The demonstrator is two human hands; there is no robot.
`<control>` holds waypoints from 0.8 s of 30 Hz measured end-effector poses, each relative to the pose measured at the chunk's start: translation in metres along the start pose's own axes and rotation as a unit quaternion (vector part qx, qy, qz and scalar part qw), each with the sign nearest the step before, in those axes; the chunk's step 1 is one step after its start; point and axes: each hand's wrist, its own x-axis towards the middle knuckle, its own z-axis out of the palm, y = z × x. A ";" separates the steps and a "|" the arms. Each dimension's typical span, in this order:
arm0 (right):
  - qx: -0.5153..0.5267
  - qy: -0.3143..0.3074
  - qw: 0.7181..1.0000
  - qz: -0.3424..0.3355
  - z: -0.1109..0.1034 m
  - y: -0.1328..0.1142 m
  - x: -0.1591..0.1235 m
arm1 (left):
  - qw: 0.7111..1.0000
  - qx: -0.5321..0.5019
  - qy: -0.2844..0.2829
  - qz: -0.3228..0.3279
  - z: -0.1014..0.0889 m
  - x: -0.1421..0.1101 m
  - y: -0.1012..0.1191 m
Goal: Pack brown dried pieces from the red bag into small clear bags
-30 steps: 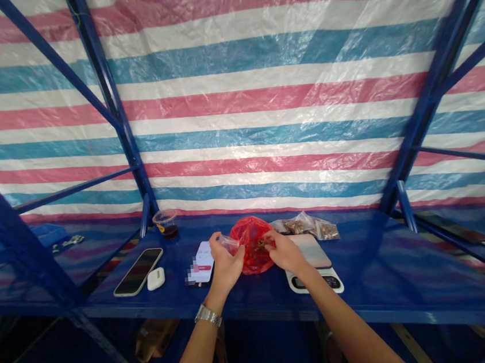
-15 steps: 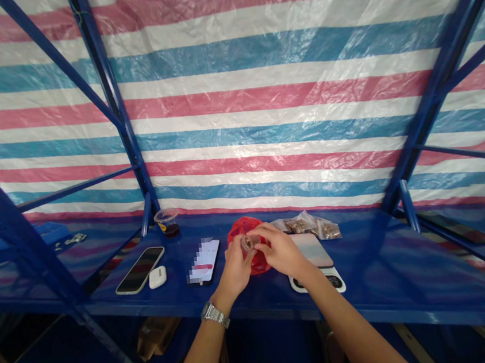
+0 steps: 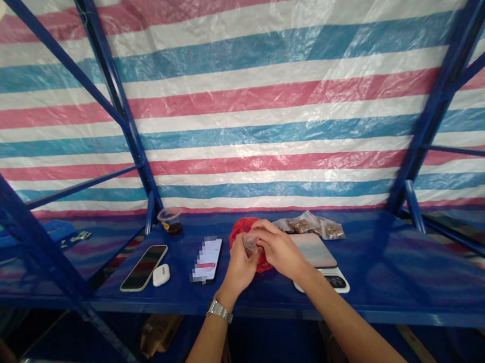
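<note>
My left hand (image 3: 239, 264) is closed around a small clear plastic bag (image 3: 250, 242). The fingers of my right hand (image 3: 279, 248) pinch the same bag near its upper edge. Both hands are close together above a crumpled red plastic bag (image 3: 241, 226), which they partly cover. What the small bag contains is mostly hidden by my fingers. Just right of my right hand stands a white kitchen scale (image 3: 314, 250) with a metal plate and a dark display. Behind the scale lie several small clear bags (image 3: 304, 223) with brownish contents.
Left of my hands lie a phone with a lit screen (image 3: 210, 260), a white earbud case (image 3: 161, 275) and a dark phone (image 3: 144, 268). A clear cup of dark liquid (image 3: 171, 222) stands farther back. Blue metal posts (image 3: 130, 124) frame the table, with a striped sheet (image 3: 268, 98) behind.
The small bag's rounded opening between my hands now looks flatter, and my right fingers have shifted slightly on its edge. The whole view has moved a little, with the table items staying put.
</note>
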 end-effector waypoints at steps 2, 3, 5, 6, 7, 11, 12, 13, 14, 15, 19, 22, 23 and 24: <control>0.013 0.015 1.000 -0.012 0.000 0.001 0.000 | 1.000 -0.007 -0.030 -0.002 0.000 0.000 0.001; 0.017 0.020 1.000 -0.016 0.001 0.002 0.000 | 0.999 -0.008 -0.044 -0.008 0.000 0.000 0.003; 0.021 0.033 0.999 -0.017 0.002 0.004 0.000 | 0.998 -0.023 -0.050 -0.027 -0.001 0.000 0.008; 0.024 0.039 0.999 -0.015 0.002 0.005 0.000 | 0.997 -0.033 -0.051 -0.037 -0.001 0.000 0.011; 0.029 0.045 0.999 -0.012 0.002 0.006 0.000 | 0.996 -0.044 -0.054 -0.048 -0.001 0.000 0.015; 0.048 0.034 0.998 -0.005 0.002 0.004 0.001 | 0.991 -0.077 -0.064 -0.085 0.000 -0.002 0.026; 0.049 0.024 0.999 -0.004 0.001 0.002 0.001 | 0.991 -0.080 -0.065 -0.084 0.000 -0.002 0.027; 0.050 0.017 0.999 -0.002 0.000 0.000 0.001 | 0.992 -0.080 -0.064 -0.076 0.000 -0.002 0.028; 0.055 0.011 0.998 0.003 -0.001 -0.003 0.002 | 0.993 -0.080 -0.060 -0.067 0.000 -0.003 0.027; 0.062 0.007 0.998 0.011 -0.002 -0.005 0.002 | 0.994 -0.079 -0.054 -0.061 0.000 -0.003 0.026; 0.146 -0.006 0.988 0.057 0.002 -0.009 0.001 | 0.994 -0.080 -0.037 -0.060 0.000 -0.004 0.019; 0.217 0.001 0.972 0.090 0.010 -0.006 0.001 | 0.994 -0.083 -0.060 -0.044 0.000 -0.004 0.013; 0.222 0.007 0.970 0.097 0.012 -0.003 0.001 | 0.994 -0.075 -0.063 -0.038 0.000 -0.004 0.011; 0.215 0.014 0.971 0.099 0.012 -0.001 0.001 | 0.996 -0.061 -0.057 -0.035 0.000 -0.004 0.010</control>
